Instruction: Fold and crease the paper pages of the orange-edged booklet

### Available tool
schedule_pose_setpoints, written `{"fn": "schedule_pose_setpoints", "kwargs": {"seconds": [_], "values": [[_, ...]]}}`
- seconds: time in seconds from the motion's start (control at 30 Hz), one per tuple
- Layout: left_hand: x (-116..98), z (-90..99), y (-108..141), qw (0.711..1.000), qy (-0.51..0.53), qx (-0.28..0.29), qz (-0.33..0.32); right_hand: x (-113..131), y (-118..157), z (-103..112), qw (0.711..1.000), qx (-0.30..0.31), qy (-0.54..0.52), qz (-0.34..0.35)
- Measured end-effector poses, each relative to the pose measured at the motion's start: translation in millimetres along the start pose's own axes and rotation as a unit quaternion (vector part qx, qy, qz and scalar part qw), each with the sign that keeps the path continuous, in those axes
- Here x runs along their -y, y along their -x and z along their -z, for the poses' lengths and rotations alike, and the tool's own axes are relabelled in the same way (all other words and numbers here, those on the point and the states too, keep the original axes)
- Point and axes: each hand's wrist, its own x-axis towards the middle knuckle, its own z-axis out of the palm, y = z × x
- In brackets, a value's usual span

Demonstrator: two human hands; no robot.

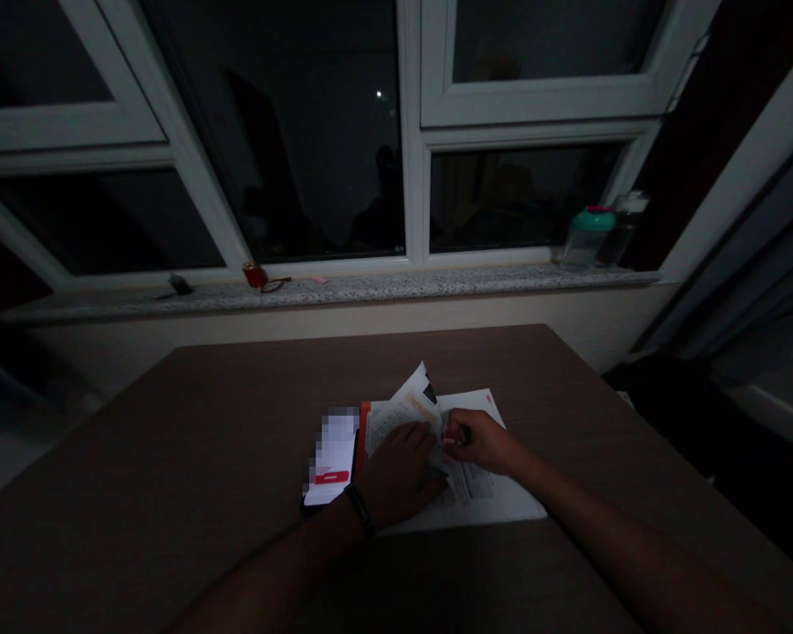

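Head view: the open book (502, 502) is partly covered by the flattened left hand (400, 471) and the curled right hand (479, 440), its hold unclear, on the tabletop (204, 440) before dark windows (304, 132).

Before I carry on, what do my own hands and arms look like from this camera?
Your left hand and right hand are ungloved, with no sleeves in view. A slim dark band circles the left wrist; none shows at the right. It's too dim to make out rings.
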Motion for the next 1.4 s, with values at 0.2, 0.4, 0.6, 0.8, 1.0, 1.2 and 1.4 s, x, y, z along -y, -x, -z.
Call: {"fn": "schedule_pose_setpoints", "kwargs": {"seconds": [0.2,0.4,0.6,0.8,1.0,1.2,1.4], "values": [[1.2,-0.3,-0.3,1.000,-0.014,-0.004,0.009,-1.6,-6.4,-4.8,0.997,-0.071,0.012,-0.013],[2.2,-3.7,0.6,0.999,-0.021,0.013,0.025,4.0,-4.9,-3.7,0.999,-0.053,0.010,-0.006],[0.8,-3.9,0.7,0.999,-0.037,0.016,0.029,4.8,-1.0,-2.9,1.000,0.003,-0.025,0.003],[1.9,-3.8,0.5,0.998,-0.046,0.002,0.036,-3.3,-6.4,-4.4,0.997,-0.074,0.014,-0.009],[0.3,-2.5,-0.1,0.998,-0.044,0.005,0.045,1.3,-4.8,-3.5,0.999,-0.037,0.002,-0.004],[0.1,-3.5,0.4,0.998,-0.035,0.008,0.053,10.6,0.1,-0.3,1.000,0.002,-0.002,-0.002],[1.5,-6.6,0.6,0.998,-0.037,0.003,0.055,7.0,-1.1,-2.8,0.999,-0.039,0.013,-0.003]]}}
